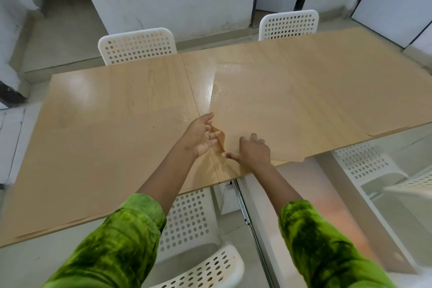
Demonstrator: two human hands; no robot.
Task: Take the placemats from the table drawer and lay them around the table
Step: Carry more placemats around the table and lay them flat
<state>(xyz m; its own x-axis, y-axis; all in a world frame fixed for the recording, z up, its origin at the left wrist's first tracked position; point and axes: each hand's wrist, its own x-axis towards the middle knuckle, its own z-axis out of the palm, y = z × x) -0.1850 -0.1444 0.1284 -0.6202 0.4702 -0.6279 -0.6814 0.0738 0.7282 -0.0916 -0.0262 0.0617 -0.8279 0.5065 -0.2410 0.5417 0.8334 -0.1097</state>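
Note:
Thin tan placemats with a dotted sheen lie on the wooden table point(121, 91). One placemat point(292, 112) covers the table's right of centre; its near left edge point(220, 138) is buckled upward. My left hand point(201, 134) has its fingers curled on that raised edge. Just to the right, my right hand point(253, 153) lies flat on the same mat with fingers spread. Another placemat point(93, 159) lies flat over the near left part of the table. Below the table's near edge the white drawer point(268, 194) stands pulled out.
Two white perforated chairs stand at the far side, one at the left point(138, 45) and one at the right point(288, 24). Another white chair point(194, 224) is under me at the near edge, and another point(364, 163) at the near right. The drawer's metal rail point(244, 208) runs toward me.

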